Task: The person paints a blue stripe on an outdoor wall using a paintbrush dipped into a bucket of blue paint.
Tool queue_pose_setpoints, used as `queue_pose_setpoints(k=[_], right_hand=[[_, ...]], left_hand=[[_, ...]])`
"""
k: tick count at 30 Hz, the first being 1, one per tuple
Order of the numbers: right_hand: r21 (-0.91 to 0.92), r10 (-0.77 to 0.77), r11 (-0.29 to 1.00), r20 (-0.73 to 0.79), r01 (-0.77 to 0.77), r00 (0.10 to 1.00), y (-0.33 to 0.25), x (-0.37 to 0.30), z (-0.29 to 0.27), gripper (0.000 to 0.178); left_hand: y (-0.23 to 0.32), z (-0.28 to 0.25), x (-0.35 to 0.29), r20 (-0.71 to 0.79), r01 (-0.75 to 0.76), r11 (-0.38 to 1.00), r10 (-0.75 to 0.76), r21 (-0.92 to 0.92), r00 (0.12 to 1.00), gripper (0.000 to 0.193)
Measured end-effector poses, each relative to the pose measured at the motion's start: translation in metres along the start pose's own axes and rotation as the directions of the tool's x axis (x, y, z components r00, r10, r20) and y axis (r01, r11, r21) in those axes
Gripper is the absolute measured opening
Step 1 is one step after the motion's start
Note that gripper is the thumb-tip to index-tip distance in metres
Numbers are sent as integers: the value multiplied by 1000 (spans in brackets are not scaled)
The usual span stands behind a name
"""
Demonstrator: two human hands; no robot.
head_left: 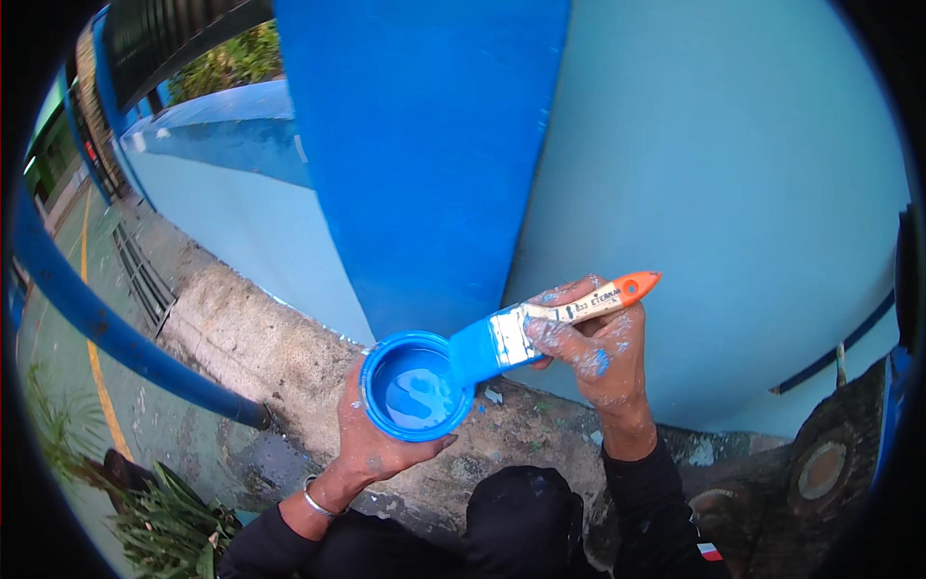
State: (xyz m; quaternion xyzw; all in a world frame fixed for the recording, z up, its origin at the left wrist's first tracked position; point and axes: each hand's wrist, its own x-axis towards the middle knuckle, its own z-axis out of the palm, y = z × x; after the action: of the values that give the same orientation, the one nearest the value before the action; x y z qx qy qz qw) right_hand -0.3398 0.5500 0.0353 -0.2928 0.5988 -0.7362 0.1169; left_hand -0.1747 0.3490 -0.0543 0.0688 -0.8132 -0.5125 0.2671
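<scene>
My left hand (371,446) is wrapped round an open paint can (374,422) with a blue-smeared rim. Wet blue paint (415,388) lies inside it. Between the thumb and fingers of my right hand (608,362) is a flat paintbrush (585,305), its handle pale wood with an orange tip. Blue paint coats the bristles (477,353), which rest against the can's right rim. Paint specks cover my right fingers. Just beyond the can stands a bright blue pillar (429,154), with a pale blue wall (714,193) on its right.
A curved blue pipe (145,359) rises from the rough concrete ledge (256,333) at left. A low wall (241,207) runs left of the pillar. Green plants (174,521) grow at lower left, near a drain grate (143,275). Dark rough stonework (762,511) lies at lower right.
</scene>
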Motion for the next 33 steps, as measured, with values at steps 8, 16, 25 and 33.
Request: queue_pose_setpoints(k=[8, 16, 25, 33], right_hand=[[819, 201, 557, -295, 139, 934, 82, -32, -29, 21], [837, 198, 516, -324, 183, 925, 115, -10, -17, 25], [776, 529, 630, -400, -30, 748, 237, -60, -34, 27], [353, 398, 909, -571, -223, 718, 266, -55, -35, 31]], left_hand=[[-2, 7, -5, 21, 139, 989, -138, -58, 990, 104], [-10, 4, -14, 32, 194, 981, -194, -6, 981, 112], [-13, -5, -20, -64, 164, 986, -163, 5, 985, 113], [-12, -5, -19, -76, 138, 990, -137, 10, 988, 110]])
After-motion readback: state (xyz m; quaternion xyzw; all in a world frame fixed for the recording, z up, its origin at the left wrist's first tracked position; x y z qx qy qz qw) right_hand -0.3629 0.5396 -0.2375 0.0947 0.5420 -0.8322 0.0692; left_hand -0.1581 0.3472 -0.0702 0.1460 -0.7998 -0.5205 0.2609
